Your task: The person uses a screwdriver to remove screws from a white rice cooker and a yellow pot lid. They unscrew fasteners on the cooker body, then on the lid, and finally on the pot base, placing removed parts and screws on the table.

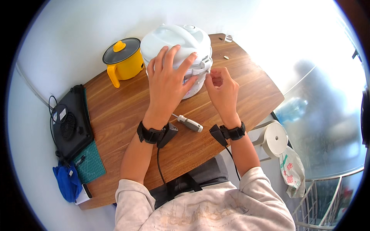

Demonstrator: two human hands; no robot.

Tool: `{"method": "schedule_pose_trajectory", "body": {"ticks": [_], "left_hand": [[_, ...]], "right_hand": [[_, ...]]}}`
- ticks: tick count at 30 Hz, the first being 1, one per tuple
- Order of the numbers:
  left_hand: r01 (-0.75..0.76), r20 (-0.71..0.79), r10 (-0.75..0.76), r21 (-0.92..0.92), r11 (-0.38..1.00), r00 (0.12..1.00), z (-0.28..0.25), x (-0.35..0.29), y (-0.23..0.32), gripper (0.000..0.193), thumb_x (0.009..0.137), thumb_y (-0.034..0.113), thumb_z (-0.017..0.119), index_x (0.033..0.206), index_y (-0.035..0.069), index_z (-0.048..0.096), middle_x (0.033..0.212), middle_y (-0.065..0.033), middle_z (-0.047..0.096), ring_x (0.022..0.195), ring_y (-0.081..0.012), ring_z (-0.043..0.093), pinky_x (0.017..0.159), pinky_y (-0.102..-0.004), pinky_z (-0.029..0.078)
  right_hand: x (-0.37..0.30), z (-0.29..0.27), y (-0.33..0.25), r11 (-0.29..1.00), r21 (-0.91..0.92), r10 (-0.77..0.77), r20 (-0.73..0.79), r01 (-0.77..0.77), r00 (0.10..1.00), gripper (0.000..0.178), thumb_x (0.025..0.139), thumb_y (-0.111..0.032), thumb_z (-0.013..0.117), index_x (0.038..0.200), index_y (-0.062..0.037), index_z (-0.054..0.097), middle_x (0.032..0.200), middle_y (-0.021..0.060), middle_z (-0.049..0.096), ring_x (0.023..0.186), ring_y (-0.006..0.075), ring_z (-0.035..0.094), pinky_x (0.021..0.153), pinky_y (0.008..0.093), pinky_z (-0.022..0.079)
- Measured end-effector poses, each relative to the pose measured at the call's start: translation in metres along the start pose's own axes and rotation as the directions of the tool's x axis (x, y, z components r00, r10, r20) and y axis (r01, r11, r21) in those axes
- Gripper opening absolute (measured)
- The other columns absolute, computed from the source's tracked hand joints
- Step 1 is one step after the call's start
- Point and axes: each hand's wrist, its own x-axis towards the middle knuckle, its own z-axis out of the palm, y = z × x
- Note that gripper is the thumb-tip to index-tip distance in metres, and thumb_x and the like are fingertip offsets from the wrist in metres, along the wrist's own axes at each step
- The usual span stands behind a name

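A white rice cooker (171,40) with a rounded lid and carrying handle stands at the far middle of the wooden table. My left hand (165,81) rests on its near side, fingers spread over the lid and body. At the cooker's right edge, by the lid latch (202,67), my right hand (222,86) is closed in a pinch. What those fingertips hold, if anything, is too small to make out. Nearer to me, between my wrists, lies a screwdriver (190,124) with a grey and white handle. Part of the cooker's front is covered by my left hand.
A yellow pot (131,69) with a dark lid stands left of the cooker. At the left edge a black appliance (71,123) lies on a green cutting mat (94,161), near a blue cloth (67,183). A small clear container (229,38) sits at the far right corner.
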Motion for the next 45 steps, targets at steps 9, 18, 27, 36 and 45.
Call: {"method": "schedule_pose_trajectory", "body": {"ticks": [9, 18, 27, 36, 45], "left_hand": [[0.004, 0.012, -0.004, -0.004, 1.000, 1.000, 0.001, 0.000, -0.001, 0.058, 0.083, 0.038, 0.079, 0.136, 0.031, 0.060, 0.144, -0.0095, 0.050, 0.135, -0.0341, 0.043, 0.109, -0.0486, 0.034], [0.006, 0.015, -0.006, -0.004, 1.000, 1.000, 0.001, -0.001, 0.000, 0.058, 0.083, 0.037, 0.079, 0.137, 0.031, 0.059, 0.144, -0.0094, 0.049, 0.136, -0.0342, 0.043, 0.110, -0.0488, 0.033], [0.007, 0.013, -0.007, -0.010, 1.000, 1.000, 0.000, -0.001, -0.001, 0.058, 0.082, 0.037, 0.080, 0.136, 0.031, 0.060, 0.144, -0.0093, 0.049, 0.136, -0.0337, 0.043, 0.110, -0.0483, 0.033], [0.000, -0.003, 0.000, -0.010, 1.000, 1.000, 0.001, -0.002, -0.002, 0.058, 0.082, 0.037, 0.080, 0.136, 0.031, 0.061, 0.143, -0.0087, 0.050, 0.135, -0.0332, 0.043, 0.109, -0.0482, 0.033], [0.001, -0.005, -0.001, -0.007, 1.000, 1.000, 0.001, -0.001, -0.002, 0.058, 0.081, 0.036, 0.081, 0.136, 0.031, 0.061, 0.143, -0.0084, 0.050, 0.135, -0.0328, 0.044, 0.109, -0.0484, 0.034]], "right_hand": [[0.005, -0.004, 0.004, 0.991, -0.033, -0.125, 0.043, 0.127, 0.991, 0.010, 0.087, -0.004, 0.072, 0.094, 0.0007, 0.066, 0.083, 0.0151, 0.070, 0.070, 0.0244, 0.071, 0.067, 0.0324, 0.056], [0.011, -0.005, 0.013, 0.998, -0.056, -0.016, 0.114, 0.023, 0.993, 0.016, 0.093, -0.012, 0.068, 0.085, 0.0019, 0.066, 0.067, 0.0177, 0.063, 0.059, 0.0297, 0.065, 0.058, 0.0353, 0.050], [0.010, -0.006, 0.003, 0.997, -0.008, -0.081, 0.082, 0.082, 0.993, 0.008, 0.088, -0.005, 0.071, 0.091, 0.0001, 0.066, 0.081, 0.0138, 0.072, 0.070, 0.0251, 0.072, 0.066, 0.0323, 0.056], [0.015, -0.012, 0.006, 0.995, -0.096, -0.005, 0.178, 0.022, 0.984, 0.010, 0.089, -0.009, 0.070, 0.088, 0.0005, 0.068, 0.072, 0.0143, 0.071, 0.065, 0.0247, 0.071, 0.064, 0.0321, 0.056], [0.014, -0.011, 0.000, 0.999, -0.017, -0.040, 0.123, 0.042, 0.992, 0.010, 0.086, -0.006, 0.072, 0.092, 0.0011, 0.068, 0.081, 0.0131, 0.073, 0.072, 0.0202, 0.073, 0.067, 0.0302, 0.057]]}}
